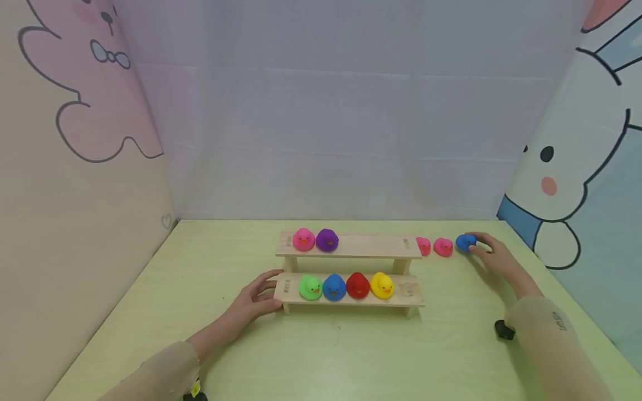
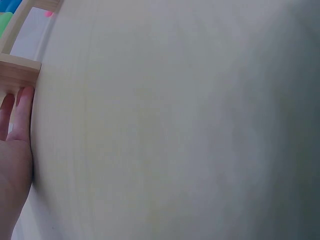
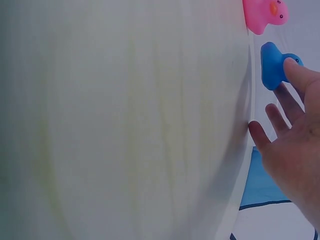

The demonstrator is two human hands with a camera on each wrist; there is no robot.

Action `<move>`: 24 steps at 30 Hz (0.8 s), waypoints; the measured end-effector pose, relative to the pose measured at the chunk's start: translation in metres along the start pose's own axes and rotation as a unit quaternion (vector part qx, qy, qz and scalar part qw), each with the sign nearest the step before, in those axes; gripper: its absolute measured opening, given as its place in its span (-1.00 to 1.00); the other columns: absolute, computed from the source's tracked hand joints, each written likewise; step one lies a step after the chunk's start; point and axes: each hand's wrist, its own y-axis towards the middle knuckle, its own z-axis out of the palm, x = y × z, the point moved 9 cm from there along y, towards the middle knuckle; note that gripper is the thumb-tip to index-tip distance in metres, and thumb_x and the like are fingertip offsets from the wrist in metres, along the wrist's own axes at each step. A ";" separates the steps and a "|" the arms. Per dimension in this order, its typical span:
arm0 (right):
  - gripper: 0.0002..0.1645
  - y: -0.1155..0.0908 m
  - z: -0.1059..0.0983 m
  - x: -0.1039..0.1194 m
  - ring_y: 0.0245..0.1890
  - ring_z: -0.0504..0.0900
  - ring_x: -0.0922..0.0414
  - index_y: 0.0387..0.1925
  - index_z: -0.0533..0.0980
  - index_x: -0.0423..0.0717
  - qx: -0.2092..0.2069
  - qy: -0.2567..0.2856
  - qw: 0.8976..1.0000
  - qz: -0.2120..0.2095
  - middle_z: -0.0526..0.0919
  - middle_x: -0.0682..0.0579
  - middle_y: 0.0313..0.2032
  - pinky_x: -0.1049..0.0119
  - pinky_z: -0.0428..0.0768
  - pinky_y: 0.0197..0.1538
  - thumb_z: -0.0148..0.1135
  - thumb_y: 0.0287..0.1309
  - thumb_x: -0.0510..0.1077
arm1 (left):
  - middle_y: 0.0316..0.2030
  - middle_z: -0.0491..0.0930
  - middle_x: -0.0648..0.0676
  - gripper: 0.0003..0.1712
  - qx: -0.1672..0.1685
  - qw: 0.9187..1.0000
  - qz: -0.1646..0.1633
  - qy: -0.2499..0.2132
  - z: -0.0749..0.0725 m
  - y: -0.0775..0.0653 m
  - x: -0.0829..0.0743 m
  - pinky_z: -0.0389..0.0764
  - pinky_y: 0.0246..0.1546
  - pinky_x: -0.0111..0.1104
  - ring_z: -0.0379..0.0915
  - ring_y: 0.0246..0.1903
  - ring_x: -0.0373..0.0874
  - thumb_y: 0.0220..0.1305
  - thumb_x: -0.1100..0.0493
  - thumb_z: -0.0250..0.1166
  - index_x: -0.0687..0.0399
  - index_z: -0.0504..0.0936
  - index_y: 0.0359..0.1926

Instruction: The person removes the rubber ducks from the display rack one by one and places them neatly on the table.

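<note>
The left hand (image 1: pixel 256 298), fingers extended, touches the left end of the wooden rack (image 1: pixel 371 245); light pressure should steady it. Farther off, right of the rack, the right hand (image 1: pixel 494 259) pinches a blue duck (image 1: pixel 463 243), best kept clear of the neighbouring pink duck (image 1: pixel 443 247).

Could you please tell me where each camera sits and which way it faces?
Head: on the person's head, facing forward and down over the table; left hand, right hand and sleeves show.
Left wrist: on that wrist, facing the table and wooden stand; the left hand shows at left.
Right wrist: on that wrist, facing the table and blue duck; the right hand pinches it.
Head and right wrist share the blue duck.
</note>
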 end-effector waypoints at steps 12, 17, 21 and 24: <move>-0.29 -0.005 0.005 -0.010 0.37 0.10 -0.48 0.40 0.17 -0.36 0.040 0.015 0.999 0.025 0.16 -0.52 0.38 -0.44 0.14 0.31 0.01 0.47 0.04 | 0.36 0.30 0.23 -0.22 0.014 1.000 0.015 -0.017 0.002 -0.001 -0.002 0.60 0.07 -0.36 0.53 0.16 -0.15 0.37 0.17 0.24 -0.21 0.11 0.50; -0.13 -0.007 0.007 -0.019 0.40 0.02 -0.49 0.45 0.07 -0.34 0.061 0.024 0.995 0.071 0.06 -0.50 0.42 -0.46 0.10 0.32 0.00 0.43 0.19 | 0.37 0.30 0.23 -0.23 0.013 1.000 0.015 -0.016 0.002 -0.001 -0.002 0.60 0.08 -0.37 0.53 0.17 -0.13 0.37 0.16 0.24 -0.22 0.11 0.50; -0.12 -0.007 0.007 -0.020 0.41 0.01 -0.48 0.45 0.07 -0.35 0.060 0.031 0.995 0.075 0.07 -0.50 0.42 -0.46 0.08 0.33 0.01 0.43 0.19 | 0.37 0.30 0.24 -0.22 0.012 1.000 0.016 -0.020 0.002 -0.001 -0.003 0.60 0.07 -0.36 0.53 0.16 -0.13 0.37 0.18 0.24 -0.21 0.12 0.50; -0.12 -0.006 0.007 -0.021 0.41 0.02 -0.48 0.45 0.06 -0.36 0.058 0.035 0.995 0.077 0.07 -0.50 0.42 -0.45 0.08 0.34 0.00 0.43 0.18 | 0.37 0.30 0.24 -0.22 0.013 1.000 0.017 -0.020 0.002 -0.001 -0.003 0.60 0.07 -0.35 0.53 0.16 -0.14 0.37 0.18 0.24 -0.22 0.12 0.50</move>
